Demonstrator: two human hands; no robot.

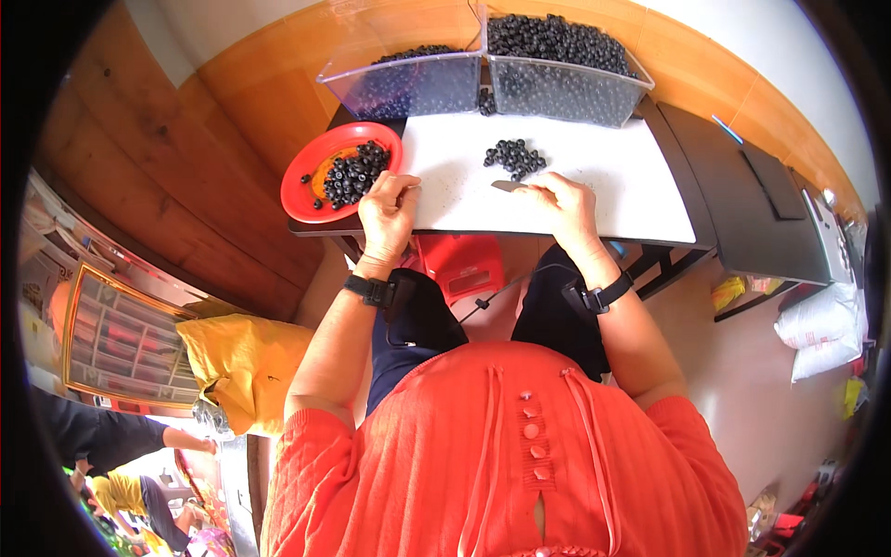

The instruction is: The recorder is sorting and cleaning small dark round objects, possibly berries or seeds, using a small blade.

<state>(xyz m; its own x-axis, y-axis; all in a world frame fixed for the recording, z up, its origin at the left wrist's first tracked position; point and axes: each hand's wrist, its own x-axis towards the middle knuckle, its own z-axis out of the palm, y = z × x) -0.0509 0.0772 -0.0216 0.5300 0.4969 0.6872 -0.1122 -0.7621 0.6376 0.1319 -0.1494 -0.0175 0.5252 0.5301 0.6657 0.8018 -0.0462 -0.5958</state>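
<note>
My left hand (pixel 387 212) is closed in a pinch at the right rim of a red plate (pixel 295 193). What its fingers hold, if anything, is too small to make out. Round black pieces that look like beads (pixel 353 174) are heaped on the plate. Over the white board (pixel 455 200), my right hand (pixel 562 204) grips a small, flat, dark blade (pixel 507 186) that points left. Just beyond the blade lies a loose pile of the same black beads (pixel 516 158).
Two clear plastic bins, the left bin (pixel 408 88) and the right bin (pixel 575 93), hold many black beads along the back. A red stool (pixel 459 265) stands under the table. To the right is a dark table (pixel 742 204); a yellow bag (pixel 246 357) sits at left. Other people (pixel 139 492) are at lower left.
</note>
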